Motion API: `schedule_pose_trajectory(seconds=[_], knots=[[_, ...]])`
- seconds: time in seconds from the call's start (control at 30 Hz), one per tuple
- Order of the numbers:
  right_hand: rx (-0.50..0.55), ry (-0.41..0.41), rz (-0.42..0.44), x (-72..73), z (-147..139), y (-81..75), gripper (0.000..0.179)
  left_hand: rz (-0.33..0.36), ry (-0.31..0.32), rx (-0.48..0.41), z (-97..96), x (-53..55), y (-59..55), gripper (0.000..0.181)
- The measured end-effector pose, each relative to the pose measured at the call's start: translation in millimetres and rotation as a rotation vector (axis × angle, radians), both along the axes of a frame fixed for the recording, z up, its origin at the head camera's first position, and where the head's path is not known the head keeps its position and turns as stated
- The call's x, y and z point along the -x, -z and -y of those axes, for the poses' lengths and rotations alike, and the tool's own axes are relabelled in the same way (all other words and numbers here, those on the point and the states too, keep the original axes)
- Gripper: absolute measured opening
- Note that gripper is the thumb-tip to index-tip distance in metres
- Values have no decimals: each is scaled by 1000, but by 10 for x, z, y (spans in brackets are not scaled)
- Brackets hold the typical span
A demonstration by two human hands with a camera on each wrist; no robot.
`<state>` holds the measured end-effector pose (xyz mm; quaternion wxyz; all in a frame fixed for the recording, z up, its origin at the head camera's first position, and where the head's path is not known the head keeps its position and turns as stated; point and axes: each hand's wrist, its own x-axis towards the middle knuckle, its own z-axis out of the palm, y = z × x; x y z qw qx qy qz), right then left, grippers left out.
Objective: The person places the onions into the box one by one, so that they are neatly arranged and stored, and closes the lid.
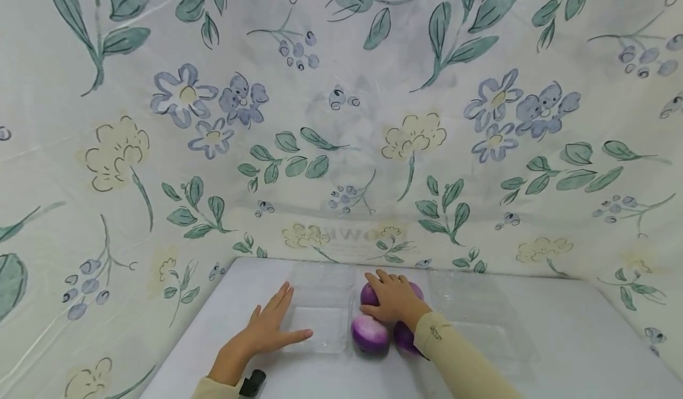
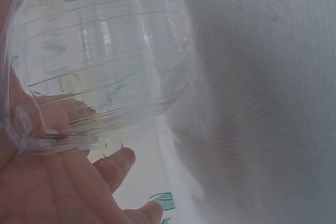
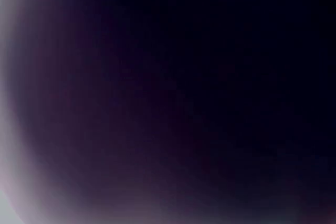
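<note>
My right hand grips a purple onion from above, the thumb on its near side and the fingers over its top. Another purple onion shows behind that hand. In front lie a purple onion with a pale top and one more onion, partly hidden by the sleeve. My left hand is spread at the left side of a clear plastic container, the thumb over its near edge. In the left wrist view the ribbed container wall sits against the palm. Dark purple blur fills the right wrist view.
A second clear plastic container lies on the white table to the right of the onions. A flowered cloth hangs behind the table and at its sides. A small black device is at the left wrist.
</note>
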<state>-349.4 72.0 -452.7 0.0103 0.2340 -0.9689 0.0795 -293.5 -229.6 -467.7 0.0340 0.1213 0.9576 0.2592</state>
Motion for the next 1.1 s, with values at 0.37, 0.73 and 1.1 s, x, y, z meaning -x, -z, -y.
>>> schedule_pose_trajectory(seconds=[0.37,0.73,1.1], knots=[[10,30,54,53,38,52,79,-5,7,-7,-17,13,16,113],[57,115,110,145,71,80,76,-7,5,-2,-1,-9,-28,114],[257,157,-9,96,72,-72,87,7,5,-3,13,-19,-26,115]])
